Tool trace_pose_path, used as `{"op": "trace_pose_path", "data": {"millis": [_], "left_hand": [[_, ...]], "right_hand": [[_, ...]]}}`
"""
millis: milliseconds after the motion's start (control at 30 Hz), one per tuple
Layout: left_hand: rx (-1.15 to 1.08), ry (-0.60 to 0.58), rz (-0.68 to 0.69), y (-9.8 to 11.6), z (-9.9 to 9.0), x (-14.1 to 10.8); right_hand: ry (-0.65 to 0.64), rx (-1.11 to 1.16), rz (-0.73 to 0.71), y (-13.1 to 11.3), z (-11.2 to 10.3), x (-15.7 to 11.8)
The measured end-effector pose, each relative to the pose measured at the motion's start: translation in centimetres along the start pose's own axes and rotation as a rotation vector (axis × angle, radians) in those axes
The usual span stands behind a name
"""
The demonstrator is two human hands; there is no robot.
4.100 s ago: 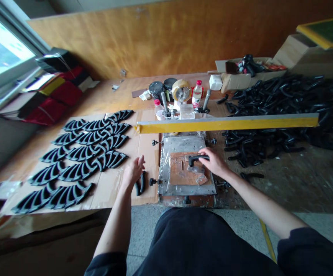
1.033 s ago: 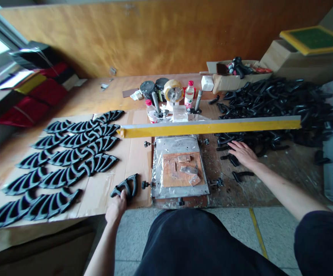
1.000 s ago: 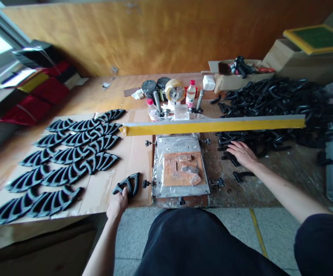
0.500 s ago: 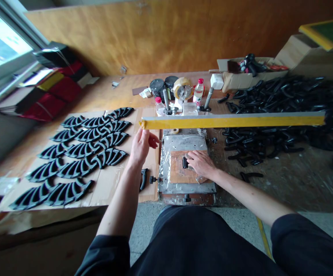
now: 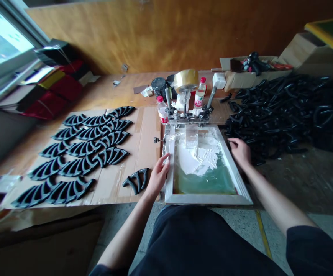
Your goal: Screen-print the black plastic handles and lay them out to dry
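Observation:
A screen-printing frame (image 5: 209, 199) lies flat before me, with a smear of white ink (image 5: 195, 159) across its green mesh. A flat, pale scraper blade (image 5: 191, 136) stands over the ink from the clamp at the back. My left hand (image 5: 159, 176) is at the frame's left side, fingers apart; whether it touches the frame is unclear. My right hand (image 5: 241, 153) is just off the frame's right side, fingers loosely bent and apart, with nothing visible in them. Black curved handles (image 5: 137, 181) lie on the cardboard left of my left hand. The plate under the frame is hidden.
Rows of black handles (image 5: 80, 165) cover the cardboard (image 5: 146, 126) on the left. A heap of loose black handles (image 5: 287, 111) fills the right. Behind the frame stand a tape roll (image 5: 186, 79), bottles (image 5: 200, 94) and a black tub (image 5: 158, 87).
The frame has swung down from its raised, edge-on position to lie flat over the plate. My right hand has left the black handle on the plate and moved right; my left has come down.

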State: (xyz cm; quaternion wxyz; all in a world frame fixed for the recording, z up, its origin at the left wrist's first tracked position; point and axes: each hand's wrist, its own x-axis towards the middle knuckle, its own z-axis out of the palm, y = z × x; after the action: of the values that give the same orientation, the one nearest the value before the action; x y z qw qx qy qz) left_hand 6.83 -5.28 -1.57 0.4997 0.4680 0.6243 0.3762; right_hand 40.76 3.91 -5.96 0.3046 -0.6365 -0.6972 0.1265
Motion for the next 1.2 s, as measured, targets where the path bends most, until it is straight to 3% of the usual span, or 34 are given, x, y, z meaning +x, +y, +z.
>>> {"op": "trace_pose_path", "data": {"millis": [67,133,200,300,367,500,567,633,700,767,867,1000,1067,1200], "left_hand": [[0.091,-0.001,-0.057,-2.8,0.6,0.7],[0.213,0.013,-0.084,-4.9,1.0,1.6],[0.31,0.017,-0.098,-6.0,1.3,2.3],[0.381,0.003,-0.12,-6.6,1.3,2.8],[0.401,-0.003,-0.128,-6.5,1.2,2.8],[0.411,0.0,-0.124,-6.5,1.2,2.6],[0.411,0.002,-0.121,-6.6,1.3,2.7],[0.401,0.009,-0.122,-6.6,1.3,2.7],[0.39,0.013,-0.122,-6.6,1.3,2.7],[0.376,0.01,-0.12,-6.6,1.3,2.7],[0.347,0.008,-0.12,-6.5,1.2,2.5],[0.302,0.018,-0.124,-6.3,1.1,2.4],[0.279,0.012,-0.126,-5.8,1.0,2.3],[0.205,-0.038,-0.105,-2.9,0.1,1.5]], "right_hand": [[0.106,-0.045,-0.049,-1.8,0.0,2.2],[0.095,-0.111,-0.196,-5.1,0.9,3.9],[-0.059,-0.183,-0.293,-8.5,2.1,4.9],[-0.349,-0.262,-0.296,-11.4,3.6,4.2],[-0.449,-0.281,-0.336,-11.7,4.0,2.3],[-0.557,-0.227,-0.614,-10.4,2.8,-2.0],[-0.64,-0.183,-0.735,-9.9,1.9,-2.8],[-0.692,-0.146,-0.765,-9.8,1.3,-2.3],[-0.646,-0.119,-0.712,-10.0,1.5,-1.5],[-0.515,-0.091,-0.667,-10.0,2.4,-1.2],[-0.37,-0.045,-0.726,-9.3,3.6,-2.7],[-0.427,0.016,-0.77,-8.4,3.5,-3.9],[-0.428,0.026,-0.679,-9.2,3.1,-2.4],[-0.256,0.006,-0.464,-11.4,2.3,3.6]]}}
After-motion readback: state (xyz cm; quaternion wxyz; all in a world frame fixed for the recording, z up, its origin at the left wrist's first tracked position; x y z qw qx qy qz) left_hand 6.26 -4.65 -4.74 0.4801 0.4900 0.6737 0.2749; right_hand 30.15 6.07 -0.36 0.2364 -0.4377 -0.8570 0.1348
